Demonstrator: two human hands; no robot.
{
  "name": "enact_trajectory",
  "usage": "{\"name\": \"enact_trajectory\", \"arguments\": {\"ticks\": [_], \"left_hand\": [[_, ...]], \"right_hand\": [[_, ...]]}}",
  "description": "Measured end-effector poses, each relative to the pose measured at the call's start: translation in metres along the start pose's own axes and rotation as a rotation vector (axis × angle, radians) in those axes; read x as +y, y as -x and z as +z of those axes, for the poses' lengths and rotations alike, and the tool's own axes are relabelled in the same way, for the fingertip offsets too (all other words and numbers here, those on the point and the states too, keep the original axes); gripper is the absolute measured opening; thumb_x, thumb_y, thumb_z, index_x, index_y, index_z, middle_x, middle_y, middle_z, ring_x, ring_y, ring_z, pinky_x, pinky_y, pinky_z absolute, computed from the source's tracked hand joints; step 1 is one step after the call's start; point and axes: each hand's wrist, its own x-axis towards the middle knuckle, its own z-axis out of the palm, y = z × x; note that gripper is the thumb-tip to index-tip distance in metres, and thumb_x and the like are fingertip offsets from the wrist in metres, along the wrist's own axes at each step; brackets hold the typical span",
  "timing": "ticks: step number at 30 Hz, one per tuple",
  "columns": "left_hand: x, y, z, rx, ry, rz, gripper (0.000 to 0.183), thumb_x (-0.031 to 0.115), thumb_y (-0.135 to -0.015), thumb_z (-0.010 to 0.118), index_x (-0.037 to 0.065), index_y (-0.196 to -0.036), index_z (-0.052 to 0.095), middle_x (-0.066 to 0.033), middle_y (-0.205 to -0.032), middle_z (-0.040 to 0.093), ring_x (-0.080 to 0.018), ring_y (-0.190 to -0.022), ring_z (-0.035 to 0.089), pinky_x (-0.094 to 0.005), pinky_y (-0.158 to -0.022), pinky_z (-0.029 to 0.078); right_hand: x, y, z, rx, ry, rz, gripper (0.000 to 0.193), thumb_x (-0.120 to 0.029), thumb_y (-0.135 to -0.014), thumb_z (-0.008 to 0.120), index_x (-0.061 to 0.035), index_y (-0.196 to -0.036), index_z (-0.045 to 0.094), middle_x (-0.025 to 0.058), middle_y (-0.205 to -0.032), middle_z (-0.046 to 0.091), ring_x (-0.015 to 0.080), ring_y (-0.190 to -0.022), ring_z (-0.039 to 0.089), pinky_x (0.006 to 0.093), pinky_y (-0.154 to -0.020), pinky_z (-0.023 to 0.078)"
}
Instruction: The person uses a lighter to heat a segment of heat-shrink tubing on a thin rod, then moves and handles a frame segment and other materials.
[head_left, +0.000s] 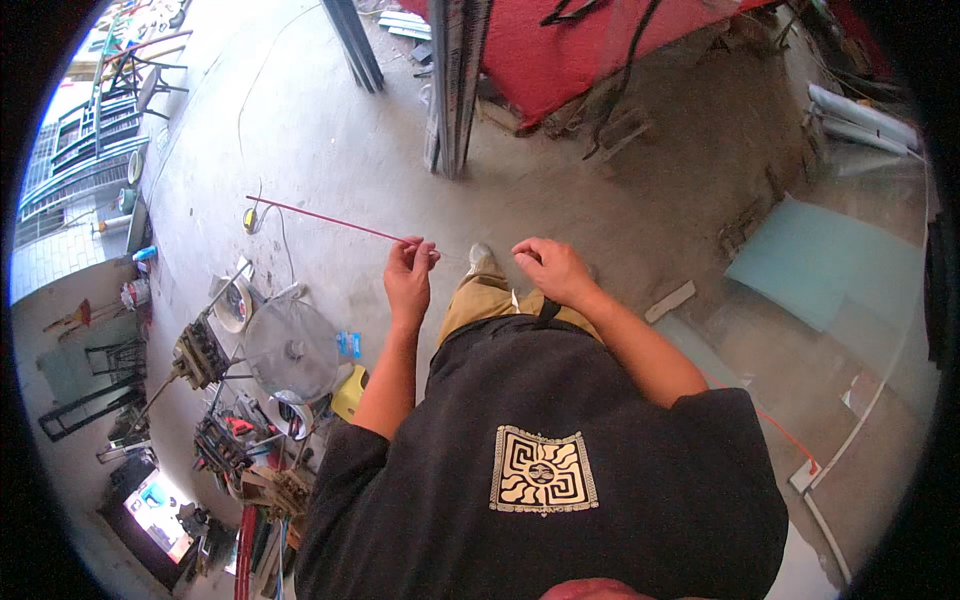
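Observation:
In front of my body my left hand (408, 285) pinches one end of a thin dark-red rod (325, 218). The rod stretches away to the left over the concrete floor, its far end free. My right hand (556, 268) is held at about the same height to the right, with its fingers curled together. Something very fine seems to run between the two hands, but it is too faint to name. What the right fingers hold, if anything, is hidden. Below the hands one light shoe (483, 258) shows on the floor.
Dark upright metal profiles (455, 100) stand ahead, by a red sheet (570, 50). A yellow tape measure (250, 220) lies at the left. A fan (292, 348) and cluttered tools (235, 435) stand nearer on that side. Glass panes (825, 262) lie at right.

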Motion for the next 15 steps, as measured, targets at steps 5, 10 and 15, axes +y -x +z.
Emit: {"name": "enact_trajectory", "arguments": {"ticks": [5, 10, 15], "left_hand": [[0.01, -0.052, -0.046, -0.028, 0.0, -0.023, 0.017, 0.009, -0.102, 0.065, 0.0, -0.115, 0.06, -0.0124, -0.105, 0.073, -0.0189, -0.09, 0.072, -0.031, -0.082, 0.06], [0.013, -0.085, -0.043, -0.002, 0.064, -0.011, 0.018, 0.008, -0.101, 0.065, -0.001, -0.115, 0.06, -0.0132, -0.105, 0.073, -0.0196, -0.09, 0.072, -0.0314, -0.082, 0.06], [0.033, -0.094, -0.026, -0.009, 0.065, -0.026, 0.018, 0.007, -0.101, 0.065, -0.002, -0.115, 0.059, -0.0128, -0.103, 0.072, -0.0198, -0.09, 0.072, -0.0324, -0.083, 0.06]], "right_hand": [[-0.012, -0.016, 0.025, 0.019, 0.001, 0.055, 0.034, -0.032, -0.097, 0.062, -0.0049, -0.114, 0.072, 0.0164, -0.103, 0.075, 0.0335, -0.093, 0.071, 0.042, -0.083, 0.055], [-0.015, -0.029, 0.018, 0.064, 0.049, 0.087, 0.035, -0.033, -0.097, 0.062, -0.0047, -0.115, 0.072, 0.0159, -0.103, 0.075, 0.0328, -0.094, 0.072, 0.0416, -0.084, 0.055], [-0.004, -0.046, 0.006, 0.058, 0.074, 0.133, 0.034, -0.034, -0.097, 0.062, -0.0073, -0.115, 0.072, 0.0161, -0.107, 0.075, 0.0326, -0.099, 0.073, 0.0424, -0.086, 0.055]]}}
